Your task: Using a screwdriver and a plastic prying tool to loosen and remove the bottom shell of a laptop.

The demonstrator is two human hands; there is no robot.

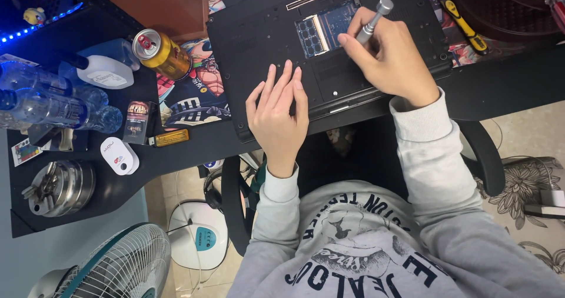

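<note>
Laptop (276, 33) (matte black underside) meets slim, seemingly metal screwdriver (372, 22).

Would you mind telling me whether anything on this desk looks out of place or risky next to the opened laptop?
Yes: an opened gold drink can lies tipped on its side on the printed mat, close to the upturned laptop with its memory bay uncovered. No spill shows. The right hand holds a silver screwdriver; the left hand rests flat.

right hand (393, 58) grips screwdriver (372, 21) on laptop (265, 33); left hand (278, 118) flat.
</note>
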